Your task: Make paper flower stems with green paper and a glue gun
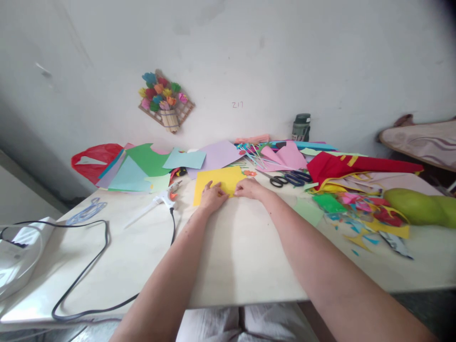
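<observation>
A sheet of yellow paper (218, 176) lies on the table in front of me. My left hand (213, 196) rests on its lower middle, fingers laid apart over the surface. At the lower right edge of the sheet, my right hand (250, 188) has its fingertips pinched together on the paper. Just beyond the right hand is a small orange-red paper flower (250, 174). A white glue gun (164, 197) with an orange trigger lies left of the sheet, and two pairs of scissors (298, 178) lie to the right.
Coloured paper (142, 164) is piled at the back left. Paper scraps (359, 228), red cloth (342, 168) and a green cushion-like thing (409, 206) fill the right side. A dark bottle (301, 127) stands by the wall. A black cord (96, 259) loops across the left, near a white power strip (24, 251).
</observation>
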A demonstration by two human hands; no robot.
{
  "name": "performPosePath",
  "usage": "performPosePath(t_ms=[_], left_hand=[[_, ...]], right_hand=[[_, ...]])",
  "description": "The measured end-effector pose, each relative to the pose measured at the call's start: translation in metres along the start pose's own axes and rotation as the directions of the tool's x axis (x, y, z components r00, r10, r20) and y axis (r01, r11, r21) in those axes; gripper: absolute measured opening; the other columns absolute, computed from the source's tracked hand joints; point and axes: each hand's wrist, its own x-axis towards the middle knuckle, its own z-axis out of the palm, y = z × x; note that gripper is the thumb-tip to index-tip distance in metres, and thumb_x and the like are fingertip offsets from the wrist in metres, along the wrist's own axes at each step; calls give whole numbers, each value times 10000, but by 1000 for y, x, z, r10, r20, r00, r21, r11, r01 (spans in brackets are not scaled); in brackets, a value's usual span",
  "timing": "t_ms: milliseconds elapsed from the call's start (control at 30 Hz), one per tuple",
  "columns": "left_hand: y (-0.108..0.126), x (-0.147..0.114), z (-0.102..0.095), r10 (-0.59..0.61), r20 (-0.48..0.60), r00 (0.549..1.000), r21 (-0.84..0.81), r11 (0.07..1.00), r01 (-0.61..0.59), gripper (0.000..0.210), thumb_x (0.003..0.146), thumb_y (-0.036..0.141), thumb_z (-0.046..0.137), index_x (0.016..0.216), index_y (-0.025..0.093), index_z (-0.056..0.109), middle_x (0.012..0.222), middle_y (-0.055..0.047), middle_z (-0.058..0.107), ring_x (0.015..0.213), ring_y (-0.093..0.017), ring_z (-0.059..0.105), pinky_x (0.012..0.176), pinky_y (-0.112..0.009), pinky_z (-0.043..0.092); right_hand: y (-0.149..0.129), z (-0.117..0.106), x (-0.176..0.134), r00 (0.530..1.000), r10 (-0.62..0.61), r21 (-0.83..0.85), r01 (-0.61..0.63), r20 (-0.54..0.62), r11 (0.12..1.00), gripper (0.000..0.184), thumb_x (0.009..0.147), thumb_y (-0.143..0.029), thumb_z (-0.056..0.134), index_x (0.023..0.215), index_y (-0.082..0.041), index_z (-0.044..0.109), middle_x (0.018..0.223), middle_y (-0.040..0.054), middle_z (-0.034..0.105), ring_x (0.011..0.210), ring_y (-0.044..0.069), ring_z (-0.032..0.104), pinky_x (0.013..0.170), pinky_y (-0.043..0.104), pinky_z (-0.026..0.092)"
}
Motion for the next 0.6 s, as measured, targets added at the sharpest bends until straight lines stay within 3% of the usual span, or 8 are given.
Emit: performPosePath(t_ms=[200, 367, 600], left_hand=[[2, 1, 0, -87, 64, 994, 8, 996, 87, 225, 689, 390, 519, 749, 202, 627, 1361, -4, 320, 1292, -276, 17, 1014, -432, 135], [1, 4, 1, -158, 40, 987, 14, 987, 157, 419, 649, 438, 560, 1018, 240, 546, 1410, -36, 197, 1278, -302, -93, 1007, -471, 85], [3, 10, -14, -167, 239, 957, 119, 983, 142, 706, 634, 565, 486, 1273, 313, 326, 1417, -15, 175, 1253, -369, -118, 959, -574, -8]], right_hand=[[0, 1, 2, 1000, 20, -15, -20, 5, 1000, 184, 703, -335, 542, 735, -204, 667, 775, 4, 671, 755, 133, 574, 704, 229, 342], [-3, -2, 1, 1000, 19, -9, -19, 14, 1000, 164, 690, -313, 550, 737, -208, 666, 784, 0, 672, 759, 128, 576, 697, 219, 348], [-8, -7, -1, 998, 51, -12, -51, 36, 999, 157, 682, -299, 555, 739, -203, 665, 782, 1, 673, 745, 125, 581, 676, 210, 361]])
